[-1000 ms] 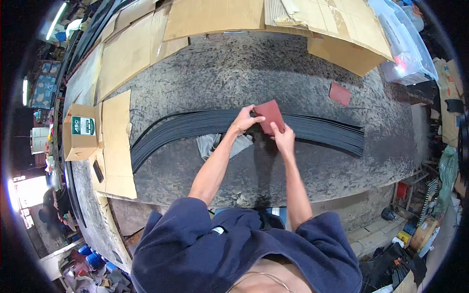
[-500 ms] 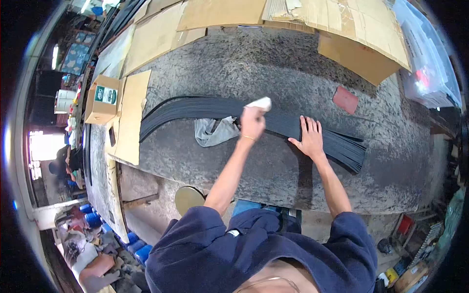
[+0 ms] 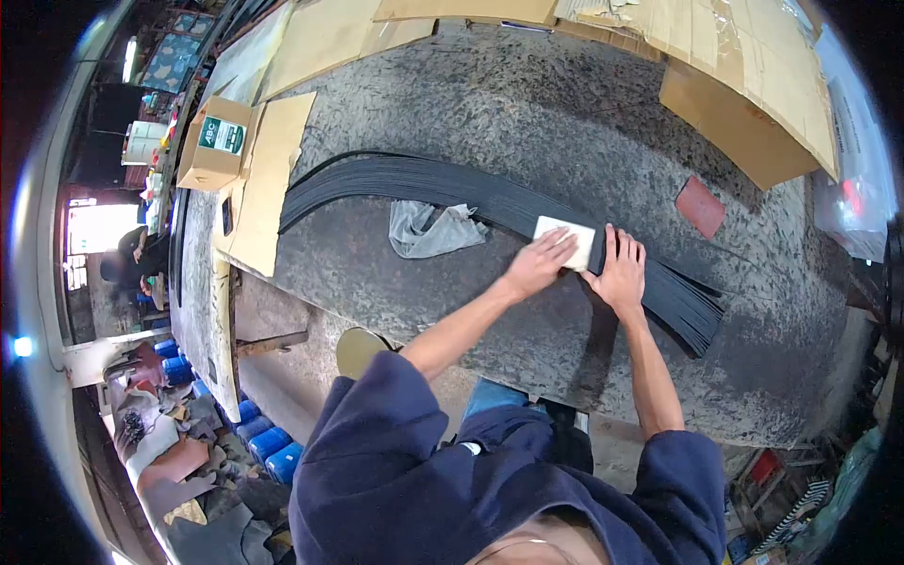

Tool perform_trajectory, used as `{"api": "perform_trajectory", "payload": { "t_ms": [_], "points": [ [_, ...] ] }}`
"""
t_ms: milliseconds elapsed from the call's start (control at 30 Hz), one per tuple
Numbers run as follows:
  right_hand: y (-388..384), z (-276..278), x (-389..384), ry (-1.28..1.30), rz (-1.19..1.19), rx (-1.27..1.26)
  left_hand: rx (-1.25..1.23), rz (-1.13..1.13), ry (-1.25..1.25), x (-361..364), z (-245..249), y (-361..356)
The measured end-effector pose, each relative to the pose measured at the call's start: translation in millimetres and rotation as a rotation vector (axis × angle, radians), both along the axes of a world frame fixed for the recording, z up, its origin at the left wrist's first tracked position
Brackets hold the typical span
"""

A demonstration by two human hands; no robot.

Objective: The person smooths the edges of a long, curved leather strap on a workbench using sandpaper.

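A long curved bundle of thin black strips (image 3: 405, 179) lies across the dark table, its right end fanned out. My left hand (image 3: 543, 261) grips a flat, cream-white rectangular pad (image 3: 572, 237), perhaps a sponge, and presses it onto the strips. Just to its right, my right hand (image 3: 621, 273) lies flat over the bundle with its fingers stretched out, close beside the pad. A crumpled grey cloth (image 3: 414, 235) rests below the strips, left of my left hand.
The worn table (image 3: 527, 104) has cardboard sheets (image 3: 325, 47) along its far edge. At left is a small cardboard box (image 3: 212, 155); at right, a reddish-brown patch (image 3: 701, 206) and a clear plastic bin (image 3: 857, 188). Blue containers (image 3: 273, 447) and scraps are on the floor; another person (image 3: 132, 259) is far left.
My left hand has come down and right with the white pad, from above the strips to flat on them beside my right hand. The view has shifted slightly; my right hand stays on the bundle.
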State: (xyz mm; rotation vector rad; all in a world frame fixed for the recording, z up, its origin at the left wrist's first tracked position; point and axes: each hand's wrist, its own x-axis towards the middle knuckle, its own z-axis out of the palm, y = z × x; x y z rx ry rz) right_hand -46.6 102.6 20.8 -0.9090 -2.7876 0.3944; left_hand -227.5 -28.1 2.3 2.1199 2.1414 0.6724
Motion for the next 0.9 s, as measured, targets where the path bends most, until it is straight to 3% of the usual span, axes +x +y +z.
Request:
{"api": "perform_trajectory", "payload": {
  "t_ms": [33,100,133,200,267,333,400,467,533,600,667,733,767,867,900],
  "points": [
    [1,1,0,0.021,-0.004,0.027,-0.021,0.033,-0.003,-17,-5,-17],
    [1,0,3,0.045,0.001,0.061,-0.022,0.407,0.055,-82,-22,-46],
    [4,2,0,0.046,-0.003,0.061,-0.011,0.628,-0.175,-104,-13,-52],
    [-2,7,1,0.009,-0.021,0.026,-0.032,0.795,-0.085,-77,-21,-23],
    [-1,0,3,0.02,-0.017,0.041,0.014,0.367,-0.009,-4,-23,-7],
    [0,0,2,0.035,-0.006,0.041,0.151,0.083,0.045,7,-8,-11],
    [0,-1,0,0.044,-0.008,0.049,-0.053,0.347,-0.076,-41,-2,-26],
    [1,-1,2,0.049,-0.019,0.051,-0.017,0.745,-0.064,-89,-1,-31],
    [-2,0,2,0.045,-0.028,0.078,0.109,0.86,-0.047,-72,-25,-8],
    [-2,-3,4,0.042,-0.026,0.069,0.028,0.488,-0.075,-6,-26,1],
    [-1,-2,1,0.045,-0.013,0.065,0.053,0.152,0.016,-2,-12,-15],
    [-1,0,2,0.032,-0.023,0.041,-0.032,0.452,0.016,-59,-13,-34],
    [1,1,2,0.031,-0.027,0.043,-0.031,0.448,0.015,-65,-21,-27],
    [-3,0,1,0.049,-0.029,0.059,0.078,0.781,0.022,-69,-34,-16],
    [-3,-1,1,0.046,-0.033,0.054,-0.042,0.646,-0.133,-26,-6,-5]
  ]
}}
